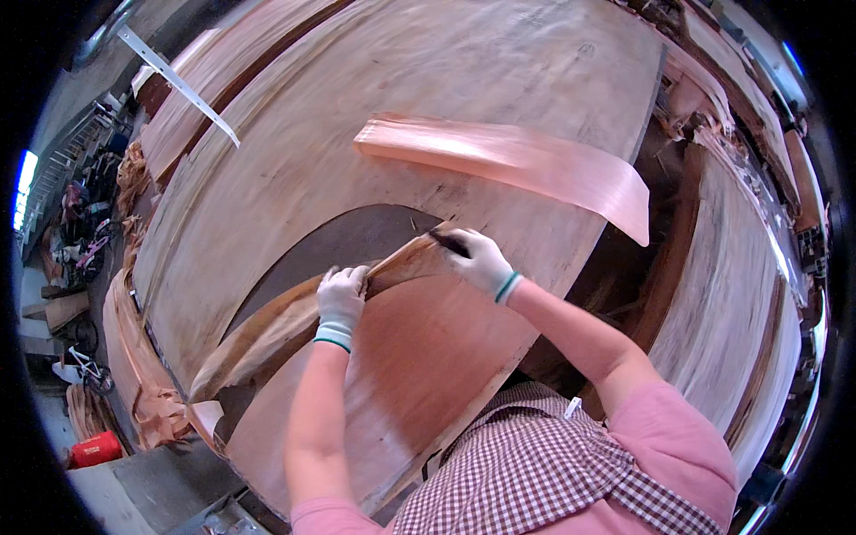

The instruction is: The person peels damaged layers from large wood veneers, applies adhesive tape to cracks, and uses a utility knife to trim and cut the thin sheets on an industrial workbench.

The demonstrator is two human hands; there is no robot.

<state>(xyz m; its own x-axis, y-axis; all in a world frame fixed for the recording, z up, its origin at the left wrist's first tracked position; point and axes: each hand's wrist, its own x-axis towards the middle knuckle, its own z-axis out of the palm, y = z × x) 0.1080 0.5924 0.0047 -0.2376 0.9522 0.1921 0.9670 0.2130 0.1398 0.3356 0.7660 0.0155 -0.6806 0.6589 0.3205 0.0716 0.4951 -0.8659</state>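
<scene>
On the wide pale plywood table (428, 80), both gloved hands, left hand (341, 297) and right hand (477, 259), pinch closed fingers on a thin brown veneer strip (294, 325), lifted only partly off the reddish sheet (419, 357).

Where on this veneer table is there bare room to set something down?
Bare: the pale sheet beyond the loose reddish strip, and the reddish sheet below both hands. Crowded: the torn veneer piece gripped by left hand and right hand.

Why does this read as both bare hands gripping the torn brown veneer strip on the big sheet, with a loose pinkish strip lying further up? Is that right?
Not quite: the hands are gloved, not bare. The head view shows the left hand and right hand in white gloves gripping the brown veneer strip; the pinkish strip lies further up the big sheet.
</scene>
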